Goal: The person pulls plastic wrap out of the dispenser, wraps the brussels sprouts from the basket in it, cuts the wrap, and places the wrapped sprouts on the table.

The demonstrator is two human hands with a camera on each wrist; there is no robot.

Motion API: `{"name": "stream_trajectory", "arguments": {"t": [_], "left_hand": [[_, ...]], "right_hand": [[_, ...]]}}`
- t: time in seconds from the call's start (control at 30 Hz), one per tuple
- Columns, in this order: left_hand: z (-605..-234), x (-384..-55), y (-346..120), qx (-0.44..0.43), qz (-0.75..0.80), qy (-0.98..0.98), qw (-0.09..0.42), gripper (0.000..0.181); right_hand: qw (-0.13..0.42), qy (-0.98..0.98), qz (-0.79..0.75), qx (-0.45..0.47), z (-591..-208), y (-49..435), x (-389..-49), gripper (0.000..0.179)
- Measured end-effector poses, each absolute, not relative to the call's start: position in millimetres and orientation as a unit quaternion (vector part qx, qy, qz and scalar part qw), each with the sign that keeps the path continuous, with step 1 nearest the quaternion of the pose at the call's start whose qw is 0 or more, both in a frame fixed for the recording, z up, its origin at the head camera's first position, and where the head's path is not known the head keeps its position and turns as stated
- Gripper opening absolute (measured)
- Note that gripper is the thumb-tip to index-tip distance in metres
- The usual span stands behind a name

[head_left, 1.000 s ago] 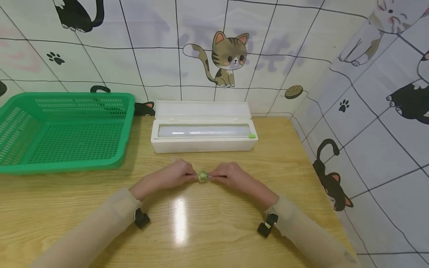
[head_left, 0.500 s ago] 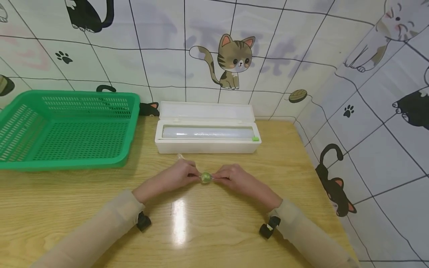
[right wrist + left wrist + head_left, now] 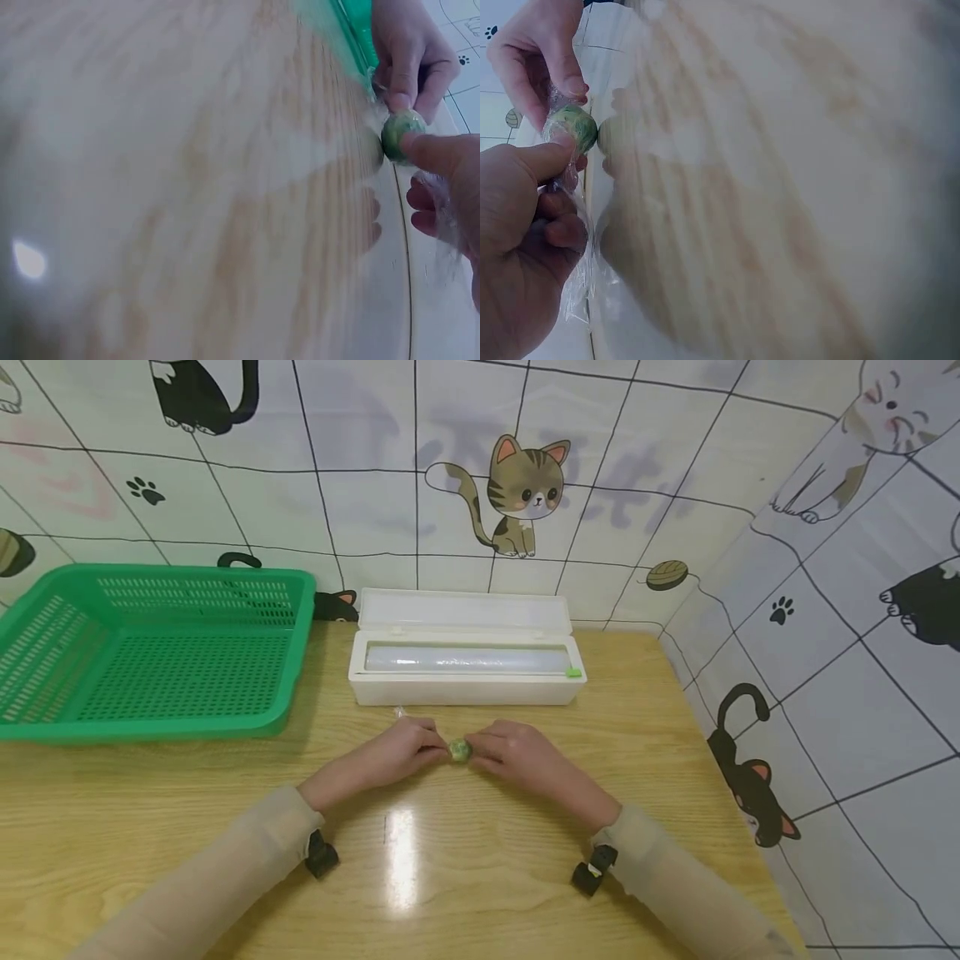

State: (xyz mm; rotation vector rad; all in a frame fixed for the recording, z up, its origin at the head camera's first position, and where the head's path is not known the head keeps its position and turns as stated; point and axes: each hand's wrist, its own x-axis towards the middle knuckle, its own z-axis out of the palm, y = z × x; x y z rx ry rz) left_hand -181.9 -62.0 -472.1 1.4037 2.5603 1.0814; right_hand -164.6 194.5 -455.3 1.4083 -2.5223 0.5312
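Between my two hands is a small round green thing point(image 3: 460, 750) with pale mottling, wrapped in clear cling film; its exact kind is not plain. My left hand point(image 3: 401, 752) pinches the gathered film on its left side. From the right, my right hand point(image 3: 517, 753) grips the other side, its thumb overlapping the green ball point(image 3: 397, 131) in the right wrist view. Crumpled cling film point(image 3: 577, 292) trails below the left fingers in the left wrist view. Behind the hands, a white cling film box point(image 3: 465, 692) has its lid raised and a roll of film point(image 3: 465, 658) inside.
A green plastic basket point(image 3: 187, 727) stands on the wooden table point(image 3: 495, 877) at the left. Cat-printed sheeting point(image 3: 360, 510) covers the wall at the back and right. A small green slider point(image 3: 573, 673) sits at the box's right end.
My right hand's fingers have shifted closer in against the green ball, covering more of its right side. The left hand keeps its pinch. Earlier, the head view shifted slightly.
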Motion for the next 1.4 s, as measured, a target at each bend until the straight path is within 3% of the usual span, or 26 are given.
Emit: {"name": "stream_trajectory", "arguments": {"t": [0.13, 0.6, 0.93, 1.2, 1.4], "left_hand": [[-472.3, -182.5, -61.1, 0.44, 0.362, 0.821, 0.035, 0.01], [-460.7, -179.9, -57.0, 0.445, 0.36, 0.817, 0.075, 0.008], [-449.0, -172.3, -54.9, 0.506, 0.303, 0.792, 0.157, 0.013], [-452.8, -168.3, -48.3, 0.543, 0.298, 0.775, 0.129, 0.01], [-456.9, -169.2, -43.8, 0.562, 0.268, 0.777, 0.096, 0.007]], "right_hand": [[0.123, -0.845, 0.173, 0.492, -456.4, 193.2, -163.9, 0.031], [0.101, -0.856, 0.114, 0.493, -456.5, 203.2, -145.2, 0.018], [-0.002, -0.861, 0.194, 0.471, -445.6, 205.3, -125.4, 0.013], [-0.093, -0.874, 0.208, 0.43, -436.1, 210.3, -119.9, 0.014], [-0.096, -0.876, 0.205, 0.427, -437.1, 207.6, -106.6, 0.014]]}}
